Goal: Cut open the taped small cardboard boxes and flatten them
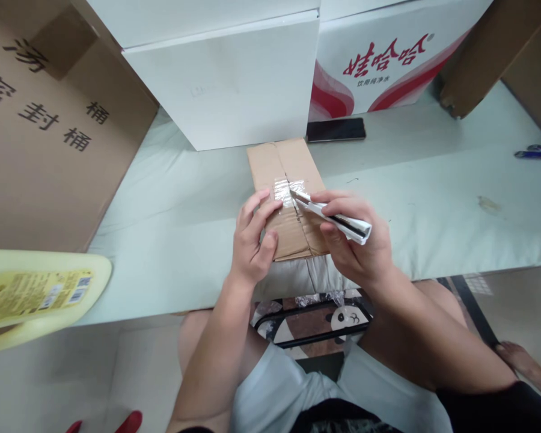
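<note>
A small brown cardboard box [312, 165] lies on the pale green cloth, with clear tape [283, 190] across its middle seam. My left hand [255, 240] rests on the box's left side, fingers spread and thumb apart, holding nothing. In my right hand [363, 240] is a white utility knife [338, 222], gripped between thumb and fingers. Its tip points to the upper left and meets the taped seam. How deep the blade sits there I cannot tell.
A phone [336, 130] lies behind the box, against white cartons [234, 90]. On the left stand a large brown carton [72, 174] and a yellow bottle [49, 294]. Purple-handled scissors [534, 153] lie far right. Another person's foot [520, 358] shows on the floor.
</note>
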The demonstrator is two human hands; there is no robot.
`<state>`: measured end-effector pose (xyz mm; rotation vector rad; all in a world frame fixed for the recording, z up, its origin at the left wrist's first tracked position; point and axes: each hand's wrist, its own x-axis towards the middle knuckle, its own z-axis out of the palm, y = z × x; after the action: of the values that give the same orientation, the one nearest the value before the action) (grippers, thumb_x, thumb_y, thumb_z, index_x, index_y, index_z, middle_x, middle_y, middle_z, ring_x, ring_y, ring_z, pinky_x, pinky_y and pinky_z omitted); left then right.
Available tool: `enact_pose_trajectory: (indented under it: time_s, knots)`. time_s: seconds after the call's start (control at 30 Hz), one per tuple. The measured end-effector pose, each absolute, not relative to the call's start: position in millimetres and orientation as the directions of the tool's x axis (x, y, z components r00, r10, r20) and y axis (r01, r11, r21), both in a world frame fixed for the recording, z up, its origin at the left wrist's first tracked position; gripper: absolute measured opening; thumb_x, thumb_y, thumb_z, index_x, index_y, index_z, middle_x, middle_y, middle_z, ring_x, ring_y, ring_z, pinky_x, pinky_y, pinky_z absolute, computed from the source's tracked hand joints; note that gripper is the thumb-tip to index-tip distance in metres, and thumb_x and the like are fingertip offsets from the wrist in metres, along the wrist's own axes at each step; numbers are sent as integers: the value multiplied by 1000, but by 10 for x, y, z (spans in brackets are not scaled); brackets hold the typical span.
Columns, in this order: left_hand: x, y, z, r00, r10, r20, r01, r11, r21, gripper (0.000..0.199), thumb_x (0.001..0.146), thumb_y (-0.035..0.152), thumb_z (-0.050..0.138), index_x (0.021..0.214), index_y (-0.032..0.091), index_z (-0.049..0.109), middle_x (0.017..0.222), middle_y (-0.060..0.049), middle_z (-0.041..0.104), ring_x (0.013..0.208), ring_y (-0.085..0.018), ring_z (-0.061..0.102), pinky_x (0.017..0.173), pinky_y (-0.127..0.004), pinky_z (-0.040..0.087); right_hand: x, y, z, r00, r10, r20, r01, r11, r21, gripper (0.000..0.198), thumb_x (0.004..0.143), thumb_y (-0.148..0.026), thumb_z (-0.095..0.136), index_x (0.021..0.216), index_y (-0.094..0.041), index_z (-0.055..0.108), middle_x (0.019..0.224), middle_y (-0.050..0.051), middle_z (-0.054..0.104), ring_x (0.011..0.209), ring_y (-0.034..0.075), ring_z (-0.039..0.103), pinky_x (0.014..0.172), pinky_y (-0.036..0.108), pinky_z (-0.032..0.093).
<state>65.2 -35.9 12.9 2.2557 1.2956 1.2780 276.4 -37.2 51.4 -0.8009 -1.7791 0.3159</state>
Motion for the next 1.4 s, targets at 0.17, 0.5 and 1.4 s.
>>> enact_pose_trajectory:
  time_s: [0.17, 0.5, 1.4]
  knots:
    - [651, -359, 142, 222, 788, 574, 581, -580, 571, 47, 106, 53, 35, 140, 29, 58, 151, -10, 53, 143, -29, 50, 121, -52, 42, 2764, -413, 582, -136, 653, 745, 388, 727, -566, 14, 101, -27, 60, 115, -24, 58, 115, 8, 75, 110, 21, 74, 90, 38, 59]
    - [645, -369, 178, 214, 790, 574, 576, -577, 580, 48, 106, 54, 39, 138, 27, 62, 151, -11, 55, 141, -30, 53, 119, -51, 45, 2764, -440, 608, -122, 624, 772, 378, 749, -545, 14, 100, -26, 59, 114, -24, 58, 112, 9, 75, 107, 21, 74, 90, 39, 59]
    - [657, -372, 179, 216, 783, 583, 570, -586, 576, 45, 106, 50, 39, 139, 27, 61, 150, -11, 55, 140, -29, 54, 120, -50, 45, 2800, -467, 678, -110, 679, 725, 496, 670, -552, 8, 102, -28, 57, 105, -22, 61, 106, 6, 78, 95, 20, 75, 81, 35, 54]
